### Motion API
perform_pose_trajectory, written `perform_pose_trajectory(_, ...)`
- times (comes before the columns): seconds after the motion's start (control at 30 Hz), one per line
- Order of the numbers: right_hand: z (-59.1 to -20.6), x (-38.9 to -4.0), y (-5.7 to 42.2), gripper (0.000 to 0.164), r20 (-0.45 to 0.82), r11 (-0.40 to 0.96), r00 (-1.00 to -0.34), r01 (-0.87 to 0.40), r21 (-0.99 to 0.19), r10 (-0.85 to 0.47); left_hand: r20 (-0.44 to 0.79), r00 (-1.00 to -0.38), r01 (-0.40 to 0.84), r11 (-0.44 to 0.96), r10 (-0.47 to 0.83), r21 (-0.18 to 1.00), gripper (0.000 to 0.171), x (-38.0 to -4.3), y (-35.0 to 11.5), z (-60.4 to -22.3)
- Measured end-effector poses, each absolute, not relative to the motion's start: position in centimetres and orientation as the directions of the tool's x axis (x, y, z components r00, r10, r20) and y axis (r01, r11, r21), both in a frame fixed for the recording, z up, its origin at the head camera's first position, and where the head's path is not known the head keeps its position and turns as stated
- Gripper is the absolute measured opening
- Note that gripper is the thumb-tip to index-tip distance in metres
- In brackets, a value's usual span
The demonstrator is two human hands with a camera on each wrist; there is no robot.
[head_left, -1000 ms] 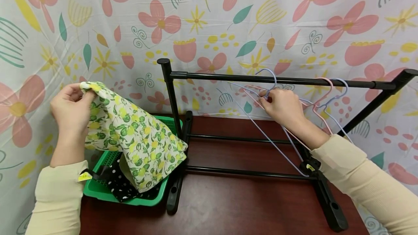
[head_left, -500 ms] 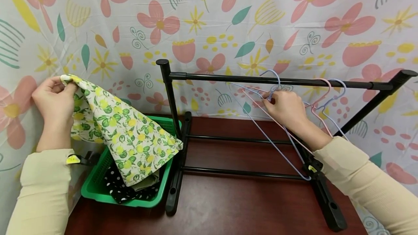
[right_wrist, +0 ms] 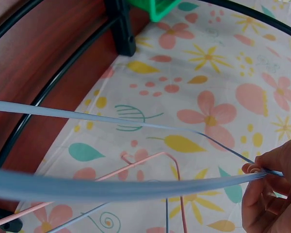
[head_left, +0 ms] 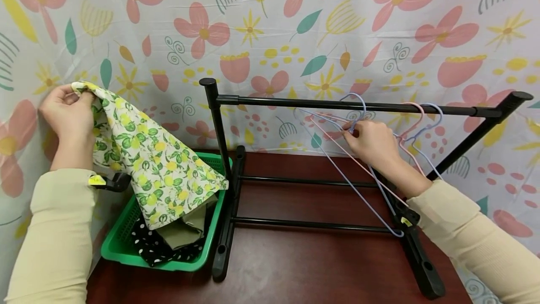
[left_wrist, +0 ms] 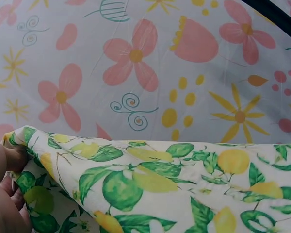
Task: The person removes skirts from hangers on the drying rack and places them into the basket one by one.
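My left hand (head_left: 69, 114) pinches one edge of a white cloth with a lemon-and-leaf print (head_left: 156, 158), lifted so that it slants down over the basket. In the left wrist view the cloth (left_wrist: 184, 184) spreads away from the thumb and fingers (left_wrist: 9, 160). At the rack, my right hand (head_left: 371, 142) pinches a light blue wire hanger (head_left: 350, 182) just below its hook, which loops over the top rail (head_left: 287, 102). The right wrist view has the fingertips (right_wrist: 262, 167) on the blue wire (right_wrist: 111, 191), with a pink hanger (right_wrist: 157, 154) behind it.
A green basket (head_left: 116, 252) with black polka-dot cloth (head_left: 145, 247) and olive cloth (head_left: 181, 233) stands left of the black rack's leg (head_left: 225, 243). Pink (head_left: 419, 116) and blue hangers (head_left: 438, 116) hang farther right. Below is a dark red-brown table (head_left: 303, 266); a flower-print curtain (head_left: 270, 27) rises behind.
My left hand has moved left and up, drawing the lemon-print cloth higher and uncovering more olive cloth in the basket. The right hand and its hanger have shifted slightly right.
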State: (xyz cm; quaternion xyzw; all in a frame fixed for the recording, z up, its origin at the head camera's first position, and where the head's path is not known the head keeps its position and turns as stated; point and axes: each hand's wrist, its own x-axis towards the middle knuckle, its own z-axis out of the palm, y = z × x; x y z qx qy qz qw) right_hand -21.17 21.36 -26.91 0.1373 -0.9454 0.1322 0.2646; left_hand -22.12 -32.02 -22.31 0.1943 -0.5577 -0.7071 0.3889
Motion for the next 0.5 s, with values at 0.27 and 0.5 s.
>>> perform_pose_trajectory(0.27, -27.0, -21.3, 21.4, 0.024, 0.556, 0.930, -0.812, -0.322, -0.176, -0.177, 0.174, -0.673, 0.280, -0.031, -0.719, 0.960, 0.018, -22.7, -31.4, -22.6)
perform_pose_trajectory(0.5, -27.1, -21.4, 21.5, 0.022, 0.549, 0.923, -0.813, -0.342, -0.180, -0.194, 0.155, -0.769, 0.039, 0.197, -0.620, 0.980, 0.009, -22.3, -30.9, -25.6)
